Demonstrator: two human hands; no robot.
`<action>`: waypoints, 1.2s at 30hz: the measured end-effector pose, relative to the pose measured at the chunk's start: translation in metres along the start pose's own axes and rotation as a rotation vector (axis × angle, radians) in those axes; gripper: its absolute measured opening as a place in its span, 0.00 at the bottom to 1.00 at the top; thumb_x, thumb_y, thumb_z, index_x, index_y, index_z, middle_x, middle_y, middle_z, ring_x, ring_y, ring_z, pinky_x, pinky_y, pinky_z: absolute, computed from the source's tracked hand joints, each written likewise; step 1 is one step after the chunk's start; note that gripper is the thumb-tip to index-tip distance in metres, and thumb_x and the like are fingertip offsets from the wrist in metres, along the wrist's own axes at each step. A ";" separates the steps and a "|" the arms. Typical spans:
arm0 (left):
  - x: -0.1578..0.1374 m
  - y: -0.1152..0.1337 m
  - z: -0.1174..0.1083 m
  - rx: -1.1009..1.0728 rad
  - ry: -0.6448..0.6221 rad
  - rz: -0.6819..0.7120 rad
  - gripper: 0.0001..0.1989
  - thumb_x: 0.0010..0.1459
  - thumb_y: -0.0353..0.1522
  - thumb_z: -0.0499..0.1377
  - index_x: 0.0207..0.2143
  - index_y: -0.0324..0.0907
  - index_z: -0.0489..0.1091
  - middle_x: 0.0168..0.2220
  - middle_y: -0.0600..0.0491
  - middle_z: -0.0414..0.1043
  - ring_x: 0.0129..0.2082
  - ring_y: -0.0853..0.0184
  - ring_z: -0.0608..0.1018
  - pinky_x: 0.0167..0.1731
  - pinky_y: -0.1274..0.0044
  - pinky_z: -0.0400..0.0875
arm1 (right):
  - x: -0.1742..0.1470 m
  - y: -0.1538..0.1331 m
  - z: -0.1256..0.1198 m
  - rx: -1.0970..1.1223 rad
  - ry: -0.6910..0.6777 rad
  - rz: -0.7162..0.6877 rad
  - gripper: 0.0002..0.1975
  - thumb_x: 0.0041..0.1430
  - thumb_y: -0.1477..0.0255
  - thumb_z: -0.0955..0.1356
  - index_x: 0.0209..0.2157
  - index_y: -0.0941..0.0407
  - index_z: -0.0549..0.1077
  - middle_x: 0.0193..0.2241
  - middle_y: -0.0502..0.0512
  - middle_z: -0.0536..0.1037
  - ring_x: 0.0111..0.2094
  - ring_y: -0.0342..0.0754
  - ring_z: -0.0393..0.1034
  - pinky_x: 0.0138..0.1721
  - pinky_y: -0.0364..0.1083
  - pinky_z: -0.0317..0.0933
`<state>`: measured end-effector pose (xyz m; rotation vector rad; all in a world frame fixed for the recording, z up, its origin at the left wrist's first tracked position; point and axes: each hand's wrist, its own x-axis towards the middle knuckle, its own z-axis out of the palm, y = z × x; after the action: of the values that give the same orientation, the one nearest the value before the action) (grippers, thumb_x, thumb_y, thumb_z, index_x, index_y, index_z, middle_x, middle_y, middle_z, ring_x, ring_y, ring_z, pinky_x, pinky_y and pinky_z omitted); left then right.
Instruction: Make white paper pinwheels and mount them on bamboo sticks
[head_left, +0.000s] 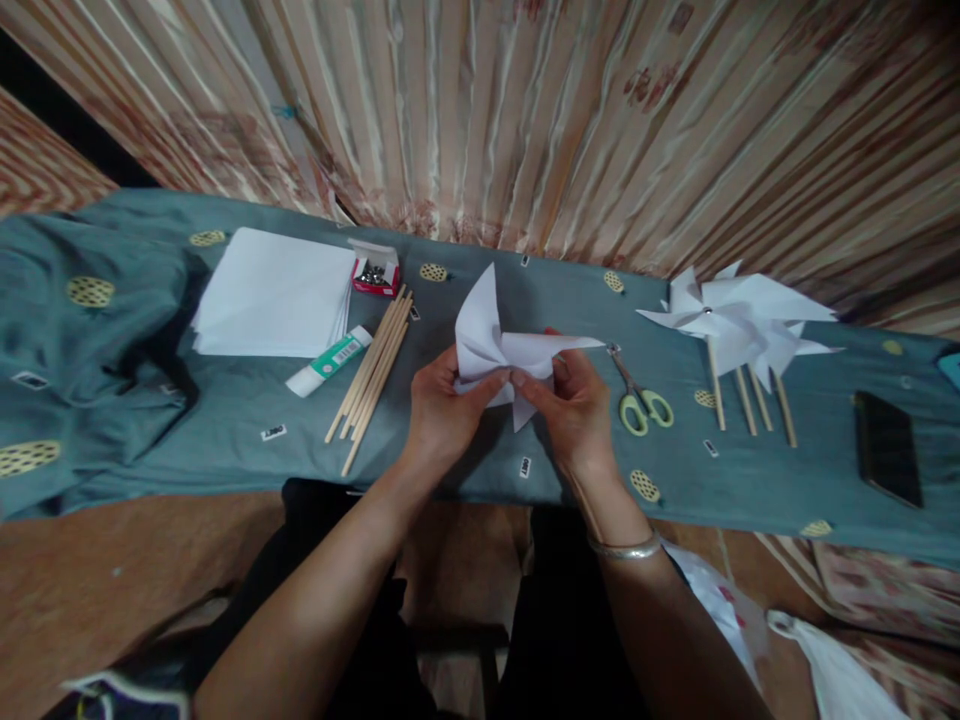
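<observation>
Left hand point(448, 405) and right hand point(579, 402) together pinch a folded white paper pinwheel point(478, 325) at its centre, directly between them and equally near both, one blade pointing forward, another stretching right toward green-handled scissors point(634, 388).

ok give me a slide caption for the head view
Left hand and right hand pinch a folded white paper pinwheel over green cloth, between wooden sticks and scissors.

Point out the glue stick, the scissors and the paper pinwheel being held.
Glue stick point(328, 363): head view, on the green label around its barrel.
Scissors point(637, 391): head view, where the blades meet the handles.
Paper pinwheel point(519, 350): head view, on the paper near its centre.
</observation>
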<state>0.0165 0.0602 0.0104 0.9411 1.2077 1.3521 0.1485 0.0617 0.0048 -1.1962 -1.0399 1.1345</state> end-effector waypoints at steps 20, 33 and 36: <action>-0.006 -0.001 0.002 -0.171 -0.005 -0.117 0.10 0.40 0.32 0.71 0.28 0.38 0.79 0.25 0.55 0.78 0.28 0.68 0.76 0.33 0.77 0.69 | -0.007 -0.012 -0.001 -0.007 0.032 0.082 0.35 0.38 0.67 0.79 0.51 0.55 0.69 0.34 0.52 0.83 0.39 0.53 0.79 0.45 0.53 0.73; -0.005 0.005 0.000 -0.148 -0.012 -0.135 0.12 0.37 0.34 0.72 0.26 0.39 0.79 0.26 0.54 0.79 0.27 0.67 0.76 0.31 0.77 0.70 | -0.006 -0.006 -0.005 -0.044 0.003 0.069 0.35 0.39 0.64 0.79 0.51 0.52 0.70 0.34 0.51 0.82 0.39 0.54 0.79 0.45 0.55 0.73; -0.004 0.004 0.000 -0.153 -0.007 -0.131 0.12 0.36 0.34 0.72 0.26 0.39 0.79 0.25 0.54 0.78 0.26 0.68 0.76 0.30 0.77 0.71 | -0.006 -0.006 -0.005 -0.039 -0.003 0.081 0.35 0.39 0.64 0.79 0.51 0.54 0.70 0.34 0.51 0.82 0.39 0.54 0.79 0.44 0.54 0.73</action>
<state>0.0160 0.0563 0.0149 0.7456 1.1237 1.3157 0.1527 0.0553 0.0105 -1.2778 -1.0280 1.1833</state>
